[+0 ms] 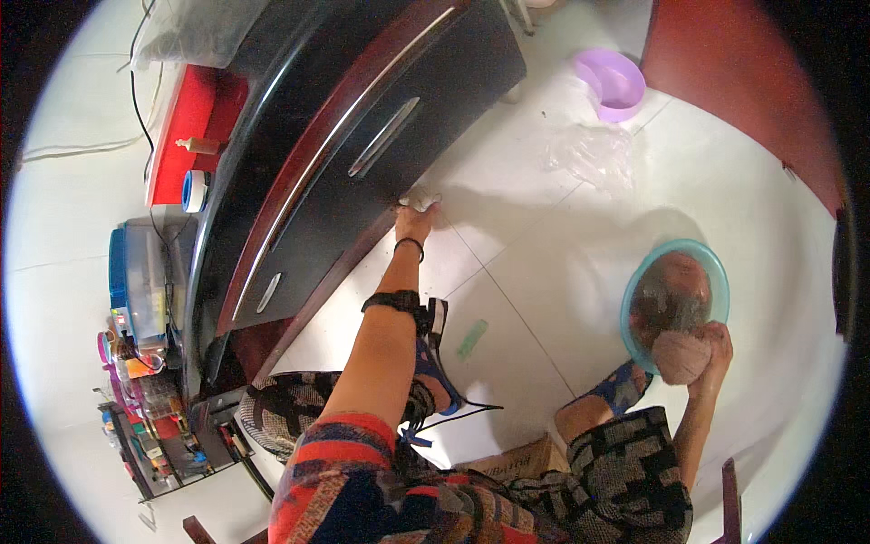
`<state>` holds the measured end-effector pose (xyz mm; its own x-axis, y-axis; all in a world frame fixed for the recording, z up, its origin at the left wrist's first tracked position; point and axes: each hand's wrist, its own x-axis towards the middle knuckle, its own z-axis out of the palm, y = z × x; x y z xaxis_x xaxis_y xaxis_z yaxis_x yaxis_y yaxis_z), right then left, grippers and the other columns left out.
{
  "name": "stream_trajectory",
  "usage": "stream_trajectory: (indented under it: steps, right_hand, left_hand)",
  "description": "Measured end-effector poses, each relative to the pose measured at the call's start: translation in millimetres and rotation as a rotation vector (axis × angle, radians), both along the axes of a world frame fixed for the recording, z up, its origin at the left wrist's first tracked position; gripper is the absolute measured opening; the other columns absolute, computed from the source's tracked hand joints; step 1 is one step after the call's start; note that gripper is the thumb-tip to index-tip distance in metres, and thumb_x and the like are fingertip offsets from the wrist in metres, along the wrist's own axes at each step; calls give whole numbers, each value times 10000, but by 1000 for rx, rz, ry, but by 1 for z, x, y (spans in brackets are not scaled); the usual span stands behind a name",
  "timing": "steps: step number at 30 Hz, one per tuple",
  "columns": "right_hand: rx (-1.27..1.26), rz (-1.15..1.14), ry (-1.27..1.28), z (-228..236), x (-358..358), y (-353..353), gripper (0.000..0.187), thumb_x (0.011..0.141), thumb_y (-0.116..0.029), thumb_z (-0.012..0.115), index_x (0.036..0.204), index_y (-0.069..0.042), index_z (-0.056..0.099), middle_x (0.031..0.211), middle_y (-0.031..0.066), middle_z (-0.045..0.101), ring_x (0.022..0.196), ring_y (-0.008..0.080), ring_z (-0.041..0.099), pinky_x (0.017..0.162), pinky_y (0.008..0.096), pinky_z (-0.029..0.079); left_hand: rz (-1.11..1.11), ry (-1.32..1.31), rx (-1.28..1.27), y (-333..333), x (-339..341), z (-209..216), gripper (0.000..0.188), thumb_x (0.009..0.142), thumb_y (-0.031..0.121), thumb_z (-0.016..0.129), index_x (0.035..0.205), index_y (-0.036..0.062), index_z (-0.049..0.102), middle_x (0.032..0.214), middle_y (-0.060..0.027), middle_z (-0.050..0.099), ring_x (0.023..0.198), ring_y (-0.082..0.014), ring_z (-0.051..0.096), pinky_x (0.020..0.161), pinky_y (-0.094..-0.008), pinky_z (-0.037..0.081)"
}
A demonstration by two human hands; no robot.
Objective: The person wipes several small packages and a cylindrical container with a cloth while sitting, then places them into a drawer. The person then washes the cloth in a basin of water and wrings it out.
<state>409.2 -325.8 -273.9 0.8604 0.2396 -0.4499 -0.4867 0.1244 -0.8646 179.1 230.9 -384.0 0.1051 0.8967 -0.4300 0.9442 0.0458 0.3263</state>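
My left hand (418, 218) reaches forward to the floor beside the bottom edge of a dark cabinet (435, 82). Its fingers are closed on a whitish crumpled piece (419, 197), which looks like cloth or tissue. On the right, my right hand (715, 352) grips a rounded, brownish-pink bundle (681, 357), perhaps a wadded cloth. That bundle overlaps the near rim of a teal basin (629, 304) standing on the floor. Inside the basin is something reddish-brown and shiny, apparently water; what lies in it is unclear.
A purple tub (618, 86) and a clear plastic bag (594, 156) lie farther off on the white tiles. Near my feet is a small pale-green piece (472, 339). A red panel (743, 82) stands at the far right; a rack of small items (163, 435) is at left.
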Motion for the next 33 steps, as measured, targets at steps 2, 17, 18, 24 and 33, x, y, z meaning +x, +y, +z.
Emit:
stream_trajectory:
  steps: [2, 17, 18, 24, 33]
  right_hand:
    - [-69, 68, -29, 6, -2, 4, 180, 861, -159, 597, 961, -16, 555, 862, 60, 583, 748, 157, 566, 695, 275, 489]
    - [-133, 185, -75, 8, 0, 13, 220, 833, -205, 630, 924, -19, 555, 836, 42, 574, 773, 139, 554, 701, 261, 472]
    - [-187, 193, -95, 8, -1, 13, 231, 829, -213, 635, 925, -17, 558, 834, 40, 576, 769, 138, 554, 695, 259, 473]
    - [-79, 67, -33, 4, -3, 13, 152, 810, -122, 627, 895, -10, 571, 818, 41, 591, 700, 120, 556, 622, 243, 467]
    - [-45, 0, -49, 5, -4, 12, 132, 824, -116, 587, 896, -12, 549, 809, 57, 589, 695, 139, 580, 618, 252, 484]
  left_hand:
    - [-51, 151, 60, 5, 4, -5, 883, 690, 630, 664, 1164, -102, 533, 1168, -263, 584, 1073, -349, 592, 894, -410, 477]
    - [-1037, -299, -181, -196, 35, 31, 141, 850, 154, 495, 833, 26, 552, 753, -206, 606, 727, -387, 595, 636, -475, 468]
    - [-988, -242, -170, -198, 40, 35, 151, 866, 166, 501, 827, 25, 541, 728, -170, 594, 686, -323, 575, 610, -438, 465]
    - [-902, -617, -34, -172, 96, 65, 161, 878, 18, 528, 1036, 53, 530, 706, -67, 613, 555, -127, 578, 502, -280, 495]
    - [-1088, -445, 262, -171, 254, 72, 406, 839, 47, 512, 1240, 12, 464, 875, -230, 634, 820, -385, 620, 720, -461, 494]
